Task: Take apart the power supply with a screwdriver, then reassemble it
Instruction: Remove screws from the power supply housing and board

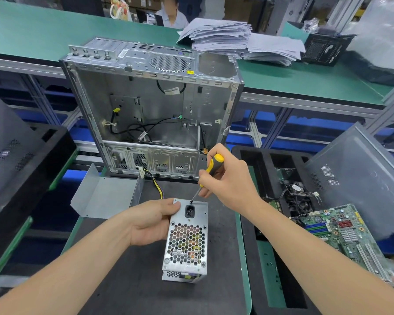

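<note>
Dark work mat [127, 292] with green edging. On it:
- power supply [187, 242], standing on end near the middle
- bent metal cover [102, 198], far left
- open computer case [150, 103], upright at the far edge

Black foam tray [255, 160] just right of the mat, holding:
- motherboard [341, 230]
- cooler fan [296, 189]
- grey side panel [359, 178], tilted

Green bench [43, 35] behind, carrying:
- paper stacks [218, 35]
- black box [323, 50]
- plastic bag [382, 35]

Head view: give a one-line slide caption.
Left hand grips the power supply; right hand holds the screwdriver, tip beside its socket.
</note>
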Tool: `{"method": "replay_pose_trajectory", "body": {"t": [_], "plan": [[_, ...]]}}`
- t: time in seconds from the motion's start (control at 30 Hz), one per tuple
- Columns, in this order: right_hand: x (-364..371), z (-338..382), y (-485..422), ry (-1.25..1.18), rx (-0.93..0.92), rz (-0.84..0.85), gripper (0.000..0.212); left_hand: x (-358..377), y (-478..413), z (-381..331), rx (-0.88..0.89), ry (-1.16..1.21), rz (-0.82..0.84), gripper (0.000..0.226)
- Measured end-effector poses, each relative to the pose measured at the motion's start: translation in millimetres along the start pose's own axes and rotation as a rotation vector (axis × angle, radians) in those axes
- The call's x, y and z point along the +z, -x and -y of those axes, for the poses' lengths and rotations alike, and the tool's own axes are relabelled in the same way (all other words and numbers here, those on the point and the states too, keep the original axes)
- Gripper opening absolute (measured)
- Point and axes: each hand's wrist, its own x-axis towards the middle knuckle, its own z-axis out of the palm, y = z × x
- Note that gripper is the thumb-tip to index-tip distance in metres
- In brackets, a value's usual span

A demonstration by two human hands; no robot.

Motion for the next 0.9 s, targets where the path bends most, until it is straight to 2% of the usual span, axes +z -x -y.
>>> {"method": "replay_pose_trajectory", "body": {"t": [0.3, 0.43, 0.5, 0.6, 0.7, 0.8, 0.9], "plan": [[0, 2, -3, 0.011, -0.012, 0.053, 0.022, 2, 1, -1, -0.002, -0.015, 0.005, 0.038], [1, 4, -10, 0.166, -0.095, -0.004, 0.023, 1, 0, -1, -0.006, -0.009, 0.014, 0.038], [0, 8, -14, 0.158, -0.110, 0.005, 0.025, 1, 1, -1, -0.007, -0.007, 0.019, 0.039], [-5, 14, -18, 0.171, -0.134, 0.124, 0.031, 1, 2, -1, -0.010, 0.005, 0.028, 0.039], [-13, 22, -23, 0.237, -0.178, 0.285, 0.016, 1, 2, -1, -0.010, 0.019, 0.017, 0.037], [-19, 29, -29, 0.359, -0.191, 0.327, 0.010, 2, 1, -1, -0.012, 0.024, 0.003, 0.037], [-17, 35, -37, 0.552, -0.148, 0.303, 0.038, 1, 1, -1, -0.018, 0.036, 0.006, 0.037]]}}
